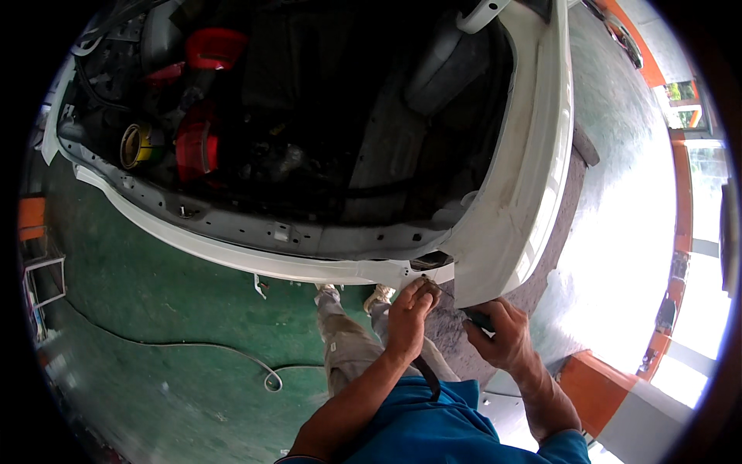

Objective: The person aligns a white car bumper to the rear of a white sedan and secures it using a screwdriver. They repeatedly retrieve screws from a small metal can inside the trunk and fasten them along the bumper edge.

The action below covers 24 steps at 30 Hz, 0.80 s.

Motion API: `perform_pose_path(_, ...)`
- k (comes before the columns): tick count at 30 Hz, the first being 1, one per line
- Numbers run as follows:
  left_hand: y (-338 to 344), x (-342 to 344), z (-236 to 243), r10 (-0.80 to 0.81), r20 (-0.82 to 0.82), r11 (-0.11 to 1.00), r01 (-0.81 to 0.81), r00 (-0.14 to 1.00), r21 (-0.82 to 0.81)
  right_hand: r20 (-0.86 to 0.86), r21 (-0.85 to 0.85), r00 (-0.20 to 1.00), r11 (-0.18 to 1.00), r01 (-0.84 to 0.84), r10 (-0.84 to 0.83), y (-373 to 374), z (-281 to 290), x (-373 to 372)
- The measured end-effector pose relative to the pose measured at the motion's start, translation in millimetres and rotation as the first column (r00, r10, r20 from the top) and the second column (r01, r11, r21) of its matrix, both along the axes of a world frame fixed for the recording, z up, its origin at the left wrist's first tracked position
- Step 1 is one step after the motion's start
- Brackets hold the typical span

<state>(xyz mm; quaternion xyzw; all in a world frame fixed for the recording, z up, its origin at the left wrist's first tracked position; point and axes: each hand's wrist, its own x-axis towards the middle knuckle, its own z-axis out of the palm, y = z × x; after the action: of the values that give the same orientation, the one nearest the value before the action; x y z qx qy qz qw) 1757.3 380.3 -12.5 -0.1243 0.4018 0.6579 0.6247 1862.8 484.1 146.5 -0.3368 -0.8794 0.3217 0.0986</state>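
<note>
Both my hands work at the right rear corner of a white car body, where the lower white panel (340,272) meets the corner panel (495,271). My left hand (410,317) is closed, its fingertips pinched at the lower panel's end; what they grip is hidden. My right hand (502,336) is wrapped round the dark handle of a hand tool (479,318), just below the corner panel's lower edge. A thin dark line runs from near the handle toward my left fingers. The tool's kind does not show.
Inside the open trunk lie red tail lights (198,147) and a yellow-and-black round can (134,146). A hose (193,344) crosses the green floor on the left, near a white metal rack (46,271). An orange-and-grey block (599,390) stands at the right.
</note>
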Motion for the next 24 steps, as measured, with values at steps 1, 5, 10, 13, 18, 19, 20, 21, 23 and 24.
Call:
perform_pose_path(1, -0.1, 0.1, -0.8, -0.008, -0.002, 1.0, 0.008, 1.0, 0.005, -0.004, 0.004, 1.0, 1.0, 0.0, 0.0, -0.3, -1.2, 0.5)
perform_pose_path(5, -0.5, 1.4, 1.6, -0.013, -0.001, 1.0, 0.013, 1.0, 0.009, -0.016, -0.001, 0.998, 0.998, 0.055, -0.056, -1.6, -5.4, 3.2)
perform_pose_path(10, 3.3, 1.6, 3.7, -0.004, 0.026, 1.0, 0.004, 1.0, -0.001, 0.016, 0.008, 0.998, 0.998, 0.058, -0.058, -0.6, -1.0, -1.2)
perform_pose_path(13, 3.5, 0.8, 4.2, -0.005, 0.038, 1.0, 0.005, 0.999, 0.006, 0.031, 0.007, 0.998, 0.998, 0.059, -0.06, -0.9, 0.8, -3.7)
perform_pose_path(18, 6.4, -0.8, 5.8, -0.003, 0.067, 1.0, 0.003, 0.998, -0.004, 0.043, 0.01, 0.997, 0.998, 0.064, -0.064, -4.4, -2.4, -3.4)
perform_pose_path(19, 6.7, -0.5, 5.3, -0.005, 0.065, 1.0, 0.005, 0.998, -0.006, 0.036, 0.014, 0.997, 0.998, 0.065, -0.066, -4.7, -4.2, -3.0)
perform_pose_path(20, 6.3, -0.8, 4.6, -0.01, 0.062, 1.0, 0.01, 0.998, -0.003, 0.039, 0.012, 0.997, 0.998, 0.064, -0.065, -4.9, -4.0, -3.4)
perform_pose_path(21, 5.4, -1.4, 3.5, -0.015, 0.06, 1.0, 0.015, 0.998, -0.001, 0.042, 0.009, 0.997, 0.998, 0.064, -0.064, -5.1, -3.4, -4.0)
perform_pose_path(23, 2.0, -0.8, -1.4, -0.035, -0.085, 0.999, 0.034, 0.996, -0.014, 0.039, 0.01, 0.997, 0.998, 0.061, -0.061, -5.6, -3.5, -5.2)
perform_pose_path(24, -1.2, 1.2, -6.6, -0.051, -0.225, 0.999, 0.045, 0.973, -0.03, 0.031, 0.013, 0.998, 0.998, 0.058, -0.059, -5.9, -4.7, -5.6)
